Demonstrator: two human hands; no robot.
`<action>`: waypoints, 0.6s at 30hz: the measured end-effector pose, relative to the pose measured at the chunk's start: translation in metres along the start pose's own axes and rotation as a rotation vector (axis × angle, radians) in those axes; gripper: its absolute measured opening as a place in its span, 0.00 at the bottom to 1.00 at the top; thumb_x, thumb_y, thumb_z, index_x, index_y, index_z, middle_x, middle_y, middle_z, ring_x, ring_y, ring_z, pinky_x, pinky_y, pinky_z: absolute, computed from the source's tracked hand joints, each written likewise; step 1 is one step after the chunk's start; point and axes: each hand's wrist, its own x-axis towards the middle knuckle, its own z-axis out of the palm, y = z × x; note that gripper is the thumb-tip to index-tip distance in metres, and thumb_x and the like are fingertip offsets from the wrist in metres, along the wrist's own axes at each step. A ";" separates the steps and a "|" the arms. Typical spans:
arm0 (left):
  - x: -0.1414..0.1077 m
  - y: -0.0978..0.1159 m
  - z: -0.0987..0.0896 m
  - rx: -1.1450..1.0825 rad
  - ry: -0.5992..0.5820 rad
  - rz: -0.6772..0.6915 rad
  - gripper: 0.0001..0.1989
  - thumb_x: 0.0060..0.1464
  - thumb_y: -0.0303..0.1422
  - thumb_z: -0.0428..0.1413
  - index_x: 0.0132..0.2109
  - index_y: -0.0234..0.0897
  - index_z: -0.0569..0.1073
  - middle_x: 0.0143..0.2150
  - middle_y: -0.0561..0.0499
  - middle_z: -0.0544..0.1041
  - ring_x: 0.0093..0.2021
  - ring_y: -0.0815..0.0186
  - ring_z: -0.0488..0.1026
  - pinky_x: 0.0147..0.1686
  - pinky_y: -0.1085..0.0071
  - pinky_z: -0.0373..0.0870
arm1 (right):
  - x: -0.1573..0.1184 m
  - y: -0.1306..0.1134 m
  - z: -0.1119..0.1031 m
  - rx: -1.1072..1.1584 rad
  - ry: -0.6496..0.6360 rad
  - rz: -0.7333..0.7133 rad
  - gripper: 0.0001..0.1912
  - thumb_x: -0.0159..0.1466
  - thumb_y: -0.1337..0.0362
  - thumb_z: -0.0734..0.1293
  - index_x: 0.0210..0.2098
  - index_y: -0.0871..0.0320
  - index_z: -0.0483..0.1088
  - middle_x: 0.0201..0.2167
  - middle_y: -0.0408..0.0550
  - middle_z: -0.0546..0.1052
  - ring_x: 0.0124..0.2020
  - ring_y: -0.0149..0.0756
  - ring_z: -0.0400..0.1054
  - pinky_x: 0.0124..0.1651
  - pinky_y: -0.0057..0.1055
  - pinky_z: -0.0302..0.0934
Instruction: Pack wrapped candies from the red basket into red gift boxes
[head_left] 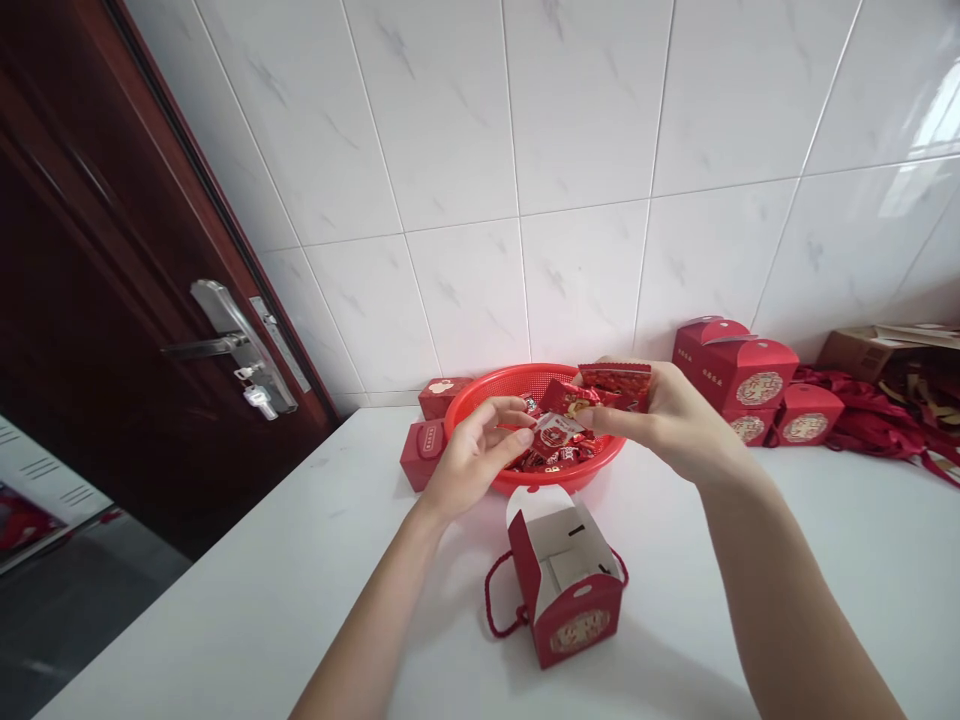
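My right hand (656, 410) holds red wrapped packets (615, 385) between thumb and fingers, over the right side of a red plastic basket (495, 385). My left hand (484, 450) is over the basket's left side, its fingers curled and apart from the thumb, with nothing visible in its grasp. Red and white wrapped sweets (559, 435) lie in the basket between my hands. In front of the basket, a red gift box (577, 610) stands with its top flaps up, showing a bare white inside. A dark red rope handle (491, 600) hangs at its left side.
Closed red boxes (735, 370) are stacked at the right by the tiled wall, beside red cloth or ribbon (862, 420) and a brown carton (855, 350). Two small red boxes (421, 455) stand left of the basket. A door with keys (259, 395) is at the left.
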 end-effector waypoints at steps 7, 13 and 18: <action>-0.019 0.013 -0.010 0.614 -0.305 -0.129 0.10 0.55 0.43 0.58 0.37 0.44 0.80 0.40 0.49 0.77 0.39 0.60 0.75 0.36 0.70 0.69 | -0.010 -0.008 0.000 -0.275 -0.191 -0.025 0.08 0.55 0.70 0.71 0.34 0.54 0.80 0.30 0.43 0.79 0.31 0.38 0.72 0.32 0.31 0.65; -0.023 0.018 -0.013 0.729 -0.491 -0.266 0.19 0.59 0.49 0.51 0.40 0.40 0.77 0.34 0.51 0.75 0.35 0.62 0.72 0.30 0.71 0.63 | -0.015 -0.012 0.007 -0.565 -0.472 0.038 0.10 0.58 0.67 0.69 0.40 0.56 0.77 0.31 0.43 0.78 0.31 0.35 0.70 0.29 0.28 0.61; -0.021 0.014 -0.013 0.715 -0.552 -0.319 0.19 0.61 0.47 0.48 0.31 0.37 0.72 0.30 0.52 0.72 0.29 0.66 0.66 0.26 0.71 0.57 | -0.014 -0.014 0.017 -0.650 -0.660 0.074 0.07 0.57 0.72 0.66 0.35 0.57 0.72 0.27 0.40 0.73 0.26 0.29 0.64 0.24 0.25 0.53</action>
